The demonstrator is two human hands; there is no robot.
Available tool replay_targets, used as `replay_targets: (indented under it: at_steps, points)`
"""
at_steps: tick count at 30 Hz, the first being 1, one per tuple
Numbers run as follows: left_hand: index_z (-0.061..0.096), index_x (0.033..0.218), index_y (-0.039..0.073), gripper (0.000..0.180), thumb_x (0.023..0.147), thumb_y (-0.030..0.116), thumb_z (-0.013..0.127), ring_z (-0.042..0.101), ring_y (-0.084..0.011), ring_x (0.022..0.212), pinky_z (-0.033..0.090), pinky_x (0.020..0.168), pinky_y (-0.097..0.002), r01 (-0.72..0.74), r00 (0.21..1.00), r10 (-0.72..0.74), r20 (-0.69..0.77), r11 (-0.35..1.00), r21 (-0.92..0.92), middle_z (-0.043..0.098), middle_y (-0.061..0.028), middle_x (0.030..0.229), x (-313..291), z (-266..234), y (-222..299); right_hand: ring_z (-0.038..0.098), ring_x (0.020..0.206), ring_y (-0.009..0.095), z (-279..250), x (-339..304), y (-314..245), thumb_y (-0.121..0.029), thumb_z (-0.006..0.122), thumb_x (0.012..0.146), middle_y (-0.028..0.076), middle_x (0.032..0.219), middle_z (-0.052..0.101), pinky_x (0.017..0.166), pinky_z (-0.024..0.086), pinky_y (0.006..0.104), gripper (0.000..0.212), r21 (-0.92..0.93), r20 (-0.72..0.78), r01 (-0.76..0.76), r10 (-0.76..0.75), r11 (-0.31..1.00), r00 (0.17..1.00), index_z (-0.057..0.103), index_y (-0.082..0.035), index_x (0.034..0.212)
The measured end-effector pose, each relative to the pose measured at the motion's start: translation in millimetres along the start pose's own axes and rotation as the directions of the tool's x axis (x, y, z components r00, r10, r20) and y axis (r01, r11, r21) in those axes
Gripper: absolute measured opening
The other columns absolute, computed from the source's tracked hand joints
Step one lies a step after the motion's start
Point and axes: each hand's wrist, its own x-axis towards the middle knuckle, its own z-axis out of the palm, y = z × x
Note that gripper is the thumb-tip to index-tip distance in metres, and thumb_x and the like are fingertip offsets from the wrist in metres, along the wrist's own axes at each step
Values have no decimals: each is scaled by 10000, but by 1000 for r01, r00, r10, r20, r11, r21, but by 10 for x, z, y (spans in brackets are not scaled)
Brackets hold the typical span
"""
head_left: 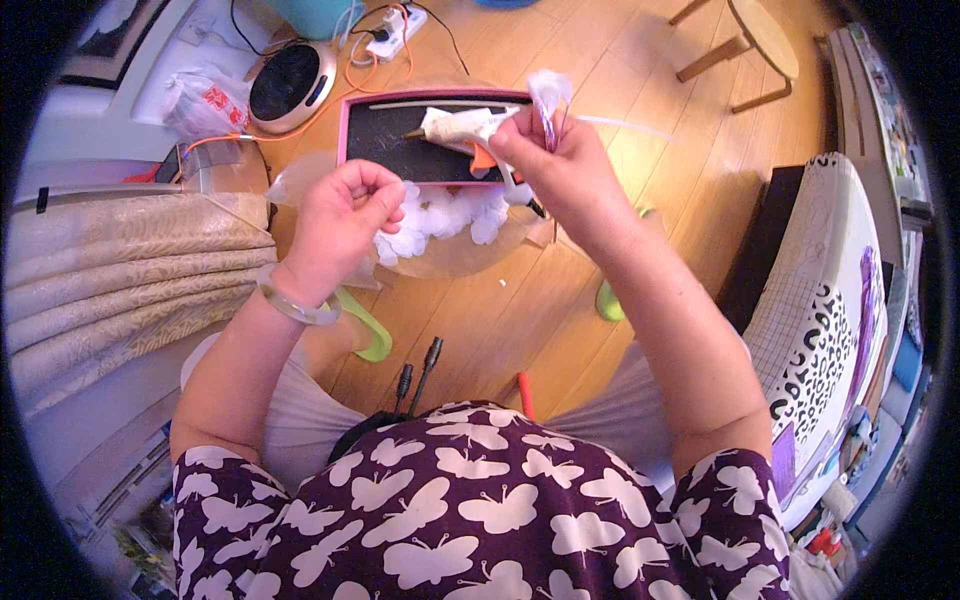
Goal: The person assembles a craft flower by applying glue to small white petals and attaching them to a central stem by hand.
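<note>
My right hand [570, 175] is raised over the right side of a pink-rimmed box [344, 125], its thumb and fingers pinched on a small white and purple ribbon-like piece [548, 100]. Beside those fingers lies a white glue gun [460, 127] with an orange trigger, its nozzle toward the left; the fingers hide its rear end. At the box's near left corner, my left hand [345, 215] is closed with curled fingers and thumb together. Whatever it may hold is too small to tell. White petal-like pieces [440, 215] lie close by its fingertips.
A black-topped round device [292, 87], a plastic bag [205, 103] and a power strip [397, 35] with an orange cord lie at the far left. A wooden stool [765, 40] stands far right. A patterned white surface [825, 330] borders the right, gold fabric [140, 270] the left.
</note>
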Motion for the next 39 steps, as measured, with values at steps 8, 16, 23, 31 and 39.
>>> replay_targets:
  at_steps: [8, 16, 23, 31, 39]
  points:
    - [533, 869, 37, 86, 817, 96, 567, 582, -108, 695, 499, 635, -224, 155, 987, -108, 118, 827, -541, 589, -47, 794, 49, 250, 250, 472, 664, 57, 219, -20, 141, -131, 534, 849, 1, 734, 530, 620, 400, 202, 105, 39, 73, -29, 26, 999, 997, 499, -40, 813]
    - [524, 874, 43, 88, 821, 105, 561, 577, -114, 715, 489, 662, -242, 145, 986, -93, 137, 879, -453, 582, -46, 802, 82, 351, 233, 458, 606, 87, 231, -22, 203, -91, 537, 814, 34, 661, 512, 524, 394, 249, 97, -128, 39, 221, -217, 967, 975, 487, -7, 814]
    - [513, 883, -3, 144, 769, 50, 584, 581, -121, 721, 479, 635, -235, 136, 984, -73, 165, 903, -409, 591, -70, 817, 69, 451, 215, 432, 623, 45, 224, -27, 133, -50, 534, 825, -29, 698, 472, 540, 377, 200, 77, -246, 87, 206, -190, 947, 978, 466, -36, 793]
    - [546, 895, -3, 142, 781, 68, 592, 586, -127, 717, 486, 622, -247, 168, 978, -115, 175, 928, -333, 596, -77, 844, 77, 375, 194, 442, 621, 41, 237, -2, 84, -80, 529, 842, -17, 690, 496, 552, 387, 190, 70, -88, -51, 193, -197, 977, 979, 492, -29, 814]
    - [550, 896, 28, 112, 816, 102, 577, 586, -131, 727, 486, 687, -237, 149, 988, -143, 54, 808, -570, 590, -64, 826, 120, 383, 114, 491, 584, 98, 274, 15, 225, -56, 521, 819, 30, 652, 523, 515, 410, 254, 65, -115, -52, 218, -225, 969, 973, 476, -9, 815]
